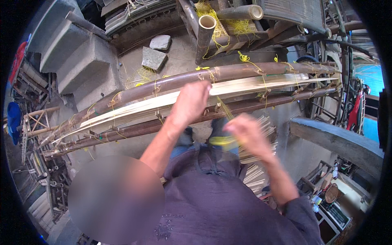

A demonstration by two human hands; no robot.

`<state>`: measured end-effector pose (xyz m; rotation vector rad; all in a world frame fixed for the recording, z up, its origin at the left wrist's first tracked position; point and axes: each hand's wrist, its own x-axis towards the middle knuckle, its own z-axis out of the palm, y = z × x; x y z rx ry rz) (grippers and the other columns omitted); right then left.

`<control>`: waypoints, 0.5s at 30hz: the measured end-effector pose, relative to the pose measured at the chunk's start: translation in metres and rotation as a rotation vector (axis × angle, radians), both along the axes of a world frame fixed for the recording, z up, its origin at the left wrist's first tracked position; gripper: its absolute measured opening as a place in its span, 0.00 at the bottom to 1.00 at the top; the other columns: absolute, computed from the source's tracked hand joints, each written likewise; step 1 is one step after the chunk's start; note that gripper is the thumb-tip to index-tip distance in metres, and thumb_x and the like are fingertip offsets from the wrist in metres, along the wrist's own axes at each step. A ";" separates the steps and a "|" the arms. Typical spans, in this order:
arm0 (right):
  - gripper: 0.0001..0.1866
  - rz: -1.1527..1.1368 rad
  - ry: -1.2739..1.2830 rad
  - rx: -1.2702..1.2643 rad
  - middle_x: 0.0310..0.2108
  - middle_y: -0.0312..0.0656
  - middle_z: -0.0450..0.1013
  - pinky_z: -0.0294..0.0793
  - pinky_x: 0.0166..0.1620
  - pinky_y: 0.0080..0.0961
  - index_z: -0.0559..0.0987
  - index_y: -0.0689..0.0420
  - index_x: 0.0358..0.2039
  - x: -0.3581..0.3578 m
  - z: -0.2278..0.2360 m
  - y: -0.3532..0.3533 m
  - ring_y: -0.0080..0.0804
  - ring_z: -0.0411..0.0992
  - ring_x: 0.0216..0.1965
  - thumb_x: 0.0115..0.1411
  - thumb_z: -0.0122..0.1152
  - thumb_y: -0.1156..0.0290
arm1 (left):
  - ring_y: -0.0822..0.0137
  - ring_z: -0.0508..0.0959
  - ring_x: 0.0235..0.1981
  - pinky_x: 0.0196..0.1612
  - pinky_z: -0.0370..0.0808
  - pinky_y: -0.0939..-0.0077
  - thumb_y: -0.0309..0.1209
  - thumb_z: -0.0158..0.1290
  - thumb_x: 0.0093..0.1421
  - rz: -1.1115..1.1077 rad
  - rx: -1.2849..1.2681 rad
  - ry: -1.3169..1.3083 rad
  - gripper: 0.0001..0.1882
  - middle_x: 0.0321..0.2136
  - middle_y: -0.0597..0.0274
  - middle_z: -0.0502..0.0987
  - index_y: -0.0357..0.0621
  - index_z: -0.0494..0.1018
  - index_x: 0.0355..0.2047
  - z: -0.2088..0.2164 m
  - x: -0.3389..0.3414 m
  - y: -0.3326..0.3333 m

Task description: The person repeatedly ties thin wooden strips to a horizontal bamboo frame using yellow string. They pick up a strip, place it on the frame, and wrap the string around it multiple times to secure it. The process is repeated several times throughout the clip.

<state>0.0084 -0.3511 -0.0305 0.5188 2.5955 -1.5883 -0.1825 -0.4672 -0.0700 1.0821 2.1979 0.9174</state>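
Long pale bamboo strips (139, 105) lie side by side between two dark bamboo poles, the far one (241, 71) and the near one (139, 130). My left hand (192, 102) is closed over the strips near the middle; its fingertips hide what they pinch. A yellow string (225, 108) runs from beside that hand down to my right hand (246, 132), which is closed on it and smeared by motion. More yellow string (223, 141) hangs blurred below the right hand. Yellow ties (263, 77) and small wooden pegs (265, 94) sit along the poles.
Loose strips (254, 175) lie on the floor by my right side. Two stone blocks (154, 58) lie beyond the frame, beside concrete steps (87, 61). A bamboo rack (204, 30) with yellow string stands at the far side. A concrete ledge (335, 134) runs at right.
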 end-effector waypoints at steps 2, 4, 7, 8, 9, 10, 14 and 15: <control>0.07 0.285 0.085 0.581 0.25 0.44 0.71 0.73 0.35 0.33 0.79 0.60 0.30 -0.061 0.091 0.027 0.39 0.73 0.30 0.57 0.59 0.69 | 0.47 0.77 0.32 0.38 0.72 0.55 0.30 0.50 0.58 0.008 0.161 0.240 0.08 0.29 0.46 0.77 0.38 0.75 0.31 -0.041 0.024 -0.014; 0.08 0.616 0.143 0.554 0.28 0.46 0.69 0.72 0.38 0.36 0.78 0.60 0.33 -0.130 0.085 0.011 0.44 0.72 0.35 0.54 0.60 0.72 | 0.50 0.78 0.30 0.38 0.72 0.58 0.32 0.51 0.57 0.237 0.306 0.270 0.08 0.28 0.48 0.77 0.39 0.75 0.30 -0.049 0.035 -0.010; 0.11 0.662 0.401 0.423 0.34 0.46 0.70 0.72 0.42 0.36 0.78 0.58 0.38 -0.196 0.061 0.025 0.44 0.71 0.39 0.54 0.61 0.69 | 0.52 0.78 0.28 0.35 0.73 0.58 0.32 0.53 0.55 0.157 0.176 0.371 0.07 0.24 0.50 0.77 0.41 0.76 0.28 -0.044 0.032 -0.008; 0.18 0.567 -0.023 0.510 0.35 0.49 0.73 0.72 0.43 0.36 0.80 0.58 0.36 -0.209 0.058 0.037 0.45 0.73 0.40 0.56 0.56 0.56 | 0.52 0.78 0.28 0.35 0.74 0.59 0.31 0.54 0.55 0.133 0.098 0.345 0.07 0.24 0.50 0.77 0.41 0.77 0.30 -0.044 0.032 -0.011; 0.28 0.451 -0.434 0.602 0.36 0.51 0.76 0.72 0.45 0.36 0.81 0.57 0.35 -0.219 0.054 0.049 0.45 0.75 0.40 0.58 0.52 0.42 | 0.53 0.79 0.28 0.35 0.74 0.60 0.30 0.55 0.54 0.116 0.037 0.331 0.07 0.24 0.50 0.77 0.42 0.77 0.31 -0.048 0.028 -0.006; 0.32 0.325 -0.513 0.797 0.38 0.55 0.76 0.73 0.46 0.38 0.81 0.60 0.34 -0.209 -0.001 0.063 0.47 0.75 0.43 0.57 0.49 0.40 | 0.53 0.78 0.23 0.29 0.73 0.61 0.31 0.55 0.54 0.141 0.166 0.409 0.06 0.19 0.52 0.76 0.42 0.77 0.27 -0.056 0.033 0.004; 0.20 -0.241 0.117 -0.448 0.22 0.43 0.73 0.70 0.30 0.28 0.75 0.60 0.21 -0.215 -0.111 0.076 0.32 0.72 0.25 0.62 0.46 0.60 | 0.54 0.78 0.26 0.31 0.72 0.60 0.33 0.54 0.56 0.107 0.017 0.377 0.07 0.22 0.51 0.77 0.44 0.78 0.28 -0.051 0.025 0.008; 0.18 -0.167 0.084 -0.432 0.19 0.40 0.71 0.68 0.29 0.27 0.74 0.59 0.19 -0.195 -0.060 0.056 0.29 0.70 0.23 0.63 0.46 0.63 | 0.54 0.78 0.27 0.31 0.72 0.59 0.33 0.53 0.56 0.153 -0.031 0.352 0.07 0.22 0.51 0.77 0.44 0.78 0.28 -0.046 0.029 -0.004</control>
